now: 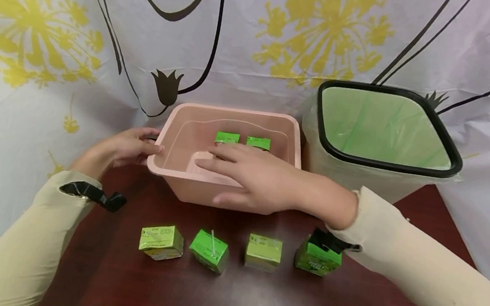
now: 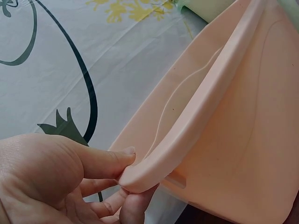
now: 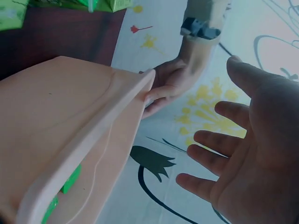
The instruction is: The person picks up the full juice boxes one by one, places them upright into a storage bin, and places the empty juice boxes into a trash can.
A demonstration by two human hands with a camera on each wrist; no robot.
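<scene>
A pink plastic basin (image 1: pixel 198 191) stands on the dark table against the cloth. With thumb and fingers, my left hand (image 1: pixel 131 147) pinches its left rim; the left wrist view shows the thumb on top of the rim (image 2: pixel 152 170) and fingers beneath. My right hand (image 1: pixel 260 179) hovers over the basin's front right part, fingers straight and spread, palm bare in the right wrist view. Two small green drink cartons, one on the left (image 1: pixel 227 137) and one on the right (image 1: pixel 258 142), are inside the basin, partly hidden by this hand.
Along the table before the basin stand a yellow-green carton (image 1: pixel 161 242), a green one with a straw (image 1: pixel 210 250), another yellow-green one (image 1: pixel 263 251) and a green one (image 1: pixel 318 259) under the right sleeve. A black-rimmed, bag-lined bin (image 1: pixel 359 177) stands right of the basin.
</scene>
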